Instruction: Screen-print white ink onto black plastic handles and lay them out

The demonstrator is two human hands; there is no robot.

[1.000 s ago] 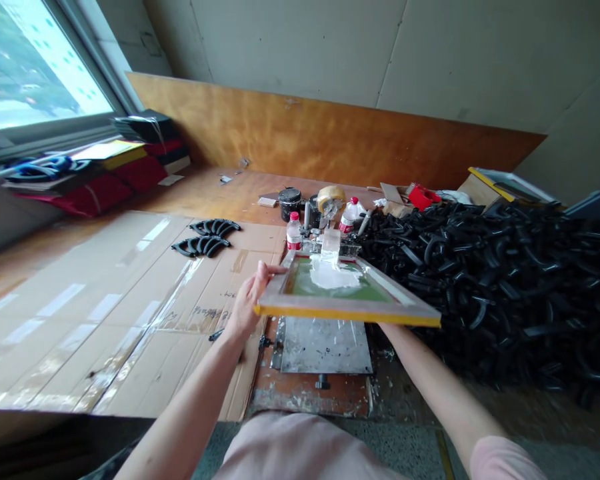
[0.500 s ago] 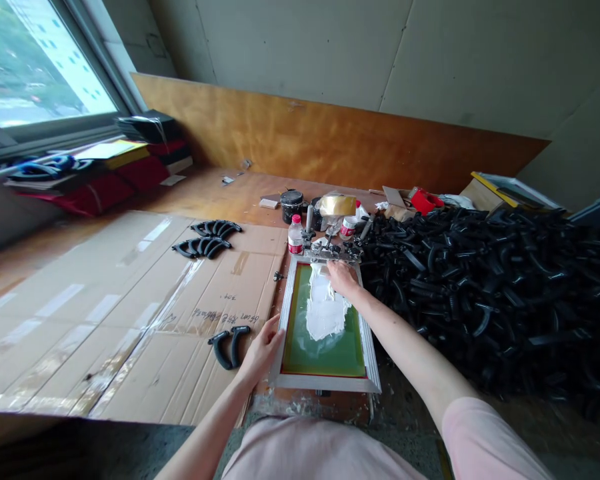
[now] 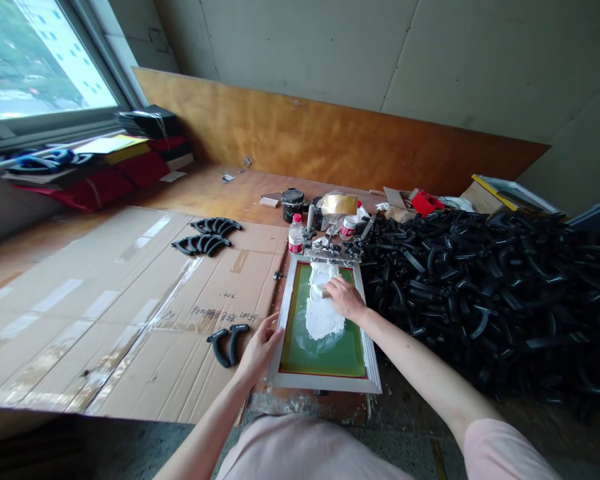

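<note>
A printing screen frame point(image 3: 372, 365) with green mesh lies flat in front of me, with a patch of white ink point(image 3: 323, 320) on it. My left hand point(image 3: 261, 347) grips the frame's left rail, fingers curled over its edge. My right hand point(image 3: 346, 297) is closed on a squeegee point(image 3: 321, 291) that rests in the white ink near the far end of the mesh. Two black curved handles point(image 3: 225, 341) lie on the cardboard just left of my left hand.
A big heap of black handles point(image 3: 485, 287) fills the right side. Bottles, a black pot and a tape roll point(image 3: 337, 203) stand behind the frame's hinge clamp. More black handles point(image 3: 207, 237) lie on the taped cardboard point(image 3: 105, 313) at the left. Red and black stacks line the window sill.
The raised frame came down flat onto the base. My left hand slid down its left rail. My right hand reached onto the mesh, took the squeegee and pulled it toward me.
</note>
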